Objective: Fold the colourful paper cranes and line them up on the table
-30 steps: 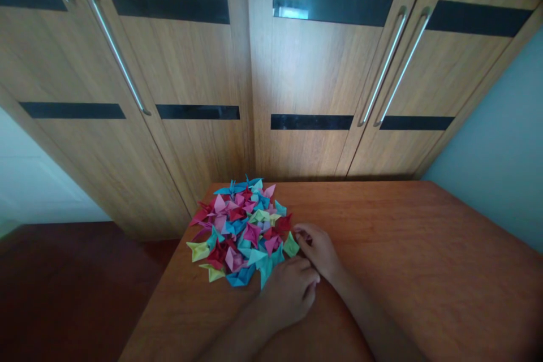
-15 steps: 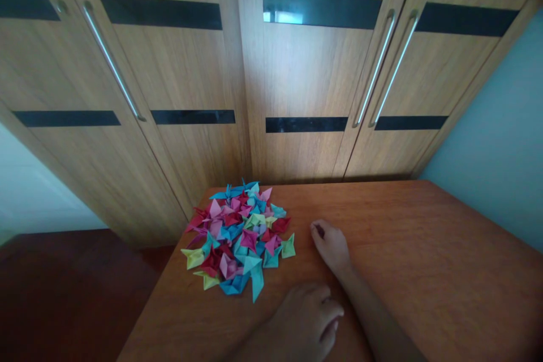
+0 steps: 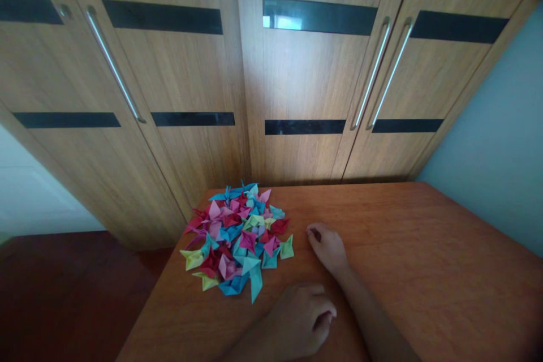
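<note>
A heap of folded paper origami (image 3: 248, 240) in pink, red, blue, teal and yellow-green lies on the left part of the wooden table. One light green origami piece (image 3: 287, 247) sits at its right edge. My right hand (image 3: 328, 246) rests on the table just right of that piece, apart from it, with fingers curled in and nothing visible in them. Nearer to me, my left hand (image 3: 303, 317) is also loosely closed on the tabletop, below and right of a teal origami piece (image 3: 256, 281). No paper shows in the left hand.
The brown table (image 3: 416, 266) reaches to the right under both forearms. Behind it stands a wooden wardrobe (image 3: 203, 79) with dark strips and long metal handles (image 3: 371, 73). A pale blue wall (image 3: 496, 141) is at right, and dark floor (image 3: 76, 294) lies left of the table.
Both hands have drawn back from the heap's right edge, the left toward me and the right slightly rightward. During the last half second they stay almost still.
</note>
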A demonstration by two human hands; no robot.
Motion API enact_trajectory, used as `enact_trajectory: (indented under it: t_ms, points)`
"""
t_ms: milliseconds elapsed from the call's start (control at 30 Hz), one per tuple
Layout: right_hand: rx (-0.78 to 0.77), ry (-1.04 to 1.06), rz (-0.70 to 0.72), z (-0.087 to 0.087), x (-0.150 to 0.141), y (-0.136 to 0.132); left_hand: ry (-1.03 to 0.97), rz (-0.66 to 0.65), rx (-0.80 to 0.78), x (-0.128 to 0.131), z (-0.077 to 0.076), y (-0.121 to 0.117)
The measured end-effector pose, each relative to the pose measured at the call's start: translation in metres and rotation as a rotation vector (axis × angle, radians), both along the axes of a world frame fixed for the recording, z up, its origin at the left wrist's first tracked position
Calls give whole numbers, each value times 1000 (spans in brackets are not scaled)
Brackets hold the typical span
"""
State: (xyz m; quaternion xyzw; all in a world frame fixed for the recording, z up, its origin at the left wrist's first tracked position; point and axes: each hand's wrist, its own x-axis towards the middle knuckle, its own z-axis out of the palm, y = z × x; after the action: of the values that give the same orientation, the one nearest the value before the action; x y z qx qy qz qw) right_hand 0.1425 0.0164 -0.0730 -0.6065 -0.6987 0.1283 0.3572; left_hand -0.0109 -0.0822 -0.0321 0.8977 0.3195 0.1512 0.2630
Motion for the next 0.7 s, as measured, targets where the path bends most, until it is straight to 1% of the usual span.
enact_trajectory:
  t_ms: [700]
  points:
    - [7, 1, 3, 1, -1, 0, 3, -2, -5, 0, -1, 1]
